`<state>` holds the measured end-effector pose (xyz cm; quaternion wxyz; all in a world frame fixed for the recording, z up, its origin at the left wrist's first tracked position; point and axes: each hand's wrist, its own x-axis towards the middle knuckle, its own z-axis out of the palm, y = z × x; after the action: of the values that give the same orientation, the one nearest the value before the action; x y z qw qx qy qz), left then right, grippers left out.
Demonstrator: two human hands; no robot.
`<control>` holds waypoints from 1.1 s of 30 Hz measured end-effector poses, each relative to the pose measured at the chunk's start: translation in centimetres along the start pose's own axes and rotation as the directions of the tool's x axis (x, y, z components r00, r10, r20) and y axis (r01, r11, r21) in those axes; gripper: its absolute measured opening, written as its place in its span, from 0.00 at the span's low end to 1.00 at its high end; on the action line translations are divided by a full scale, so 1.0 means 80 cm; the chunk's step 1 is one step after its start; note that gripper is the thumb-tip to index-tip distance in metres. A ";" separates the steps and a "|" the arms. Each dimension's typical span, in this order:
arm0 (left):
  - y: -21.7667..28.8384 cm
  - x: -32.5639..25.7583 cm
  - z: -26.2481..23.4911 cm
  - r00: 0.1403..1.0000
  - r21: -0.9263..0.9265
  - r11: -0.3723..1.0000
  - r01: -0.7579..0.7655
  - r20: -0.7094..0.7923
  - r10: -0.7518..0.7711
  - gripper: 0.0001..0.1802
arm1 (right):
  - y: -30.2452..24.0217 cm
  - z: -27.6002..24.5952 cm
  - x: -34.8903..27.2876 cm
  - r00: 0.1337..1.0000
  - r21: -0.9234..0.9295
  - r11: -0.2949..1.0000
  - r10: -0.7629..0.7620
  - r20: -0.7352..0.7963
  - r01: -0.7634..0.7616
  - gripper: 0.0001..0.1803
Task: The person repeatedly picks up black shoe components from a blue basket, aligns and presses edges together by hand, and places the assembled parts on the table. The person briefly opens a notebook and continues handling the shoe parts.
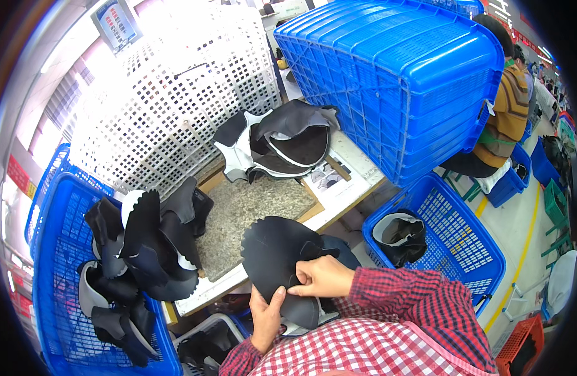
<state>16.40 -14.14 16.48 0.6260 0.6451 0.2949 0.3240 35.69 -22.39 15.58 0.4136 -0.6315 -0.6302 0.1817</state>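
Observation:
A black leather shoe upper with a scalloped edge is held in front of my body, over the near edge of the work table. My left hand grips its lower edge between thumb and fingers. My right hand pinches the upper close to the left thumb, fingers curled. Behind it, a speckled stone slab is set into the white table. At the slab's far side lie black uppers with white and grey lining. More black uppers are heaped at its left.
A blue basket at the left holds several black uppers. Another blue basket at the right has a black rolled piece in it. Stacked blue crates and a white perforated basket stand behind the table. A person sits at far right.

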 end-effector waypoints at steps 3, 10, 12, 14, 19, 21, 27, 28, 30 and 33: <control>0.001 0.002 0.005 0.998 0.042 0.998 -0.054 0.031 0.052 0.24 | -0.003 0.005 -0.012 0.975 -0.294 0.931 -0.224 0.004 0.215 0.20; 0.009 0.008 0.011 0.994 0.222 0.972 -0.076 0.089 0.057 0.24 | -0.012 0.004 -0.016 0.968 -0.397 0.883 -0.238 0.078 0.249 0.11; 0.009 0.009 0.012 0.996 0.170 0.983 -0.066 0.075 0.054 0.24 | -0.010 0.002 -0.015 0.974 -0.375 0.900 -0.219 0.054 0.223 0.11; 0.008 0.009 0.013 0.995 0.163 0.983 -0.088 0.061 0.079 0.24 | -0.008 0.000 -0.014 0.987 -0.360 0.923 -0.159 -0.026 0.139 0.11; 0.009 0.013 0.014 0.997 0.170 0.984 -0.059 0.055 0.050 0.21 | -0.012 -0.004 -0.012 0.971 -0.382 0.896 -0.237 0.015 0.225 0.10; 0.014 0.016 0.011 0.999 0.025 1.000 -0.015 -0.033 0.016 0.20 | -0.004 -0.015 -0.007 0.962 -0.323 0.938 -0.196 -0.192 0.127 0.11; 0.009 0.007 0.001 0.991 -0.454 0.890 0.034 -0.102 -0.090 0.24 | 0.051 -0.056 0.009 0.900 0.700 0.712 0.338 -0.275 -0.054 0.18; 0.002 0.004 -0.003 0.990 -0.503 0.864 0.035 -0.099 -0.097 0.24 | 0.064 -0.067 0.011 0.803 0.767 0.642 0.466 -0.372 -0.017 0.19; -0.015 -0.002 -0.012 0.986 -0.569 0.817 0.088 -0.066 -0.152 0.23 | 0.078 -0.072 0.010 0.820 0.785 0.609 0.503 -0.271 -0.114 0.18; -0.036 -0.002 -0.040 0.958 -0.591 0.758 0.274 0.102 -0.267 0.18 | 0.082 -0.068 0.006 0.890 0.750 0.647 0.413 -0.194 -0.137 0.15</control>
<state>13.90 -12.17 13.63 0.8394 0.3662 0.2635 0.3031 44.04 -22.66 14.02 0.6983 -0.5298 -0.3192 0.3602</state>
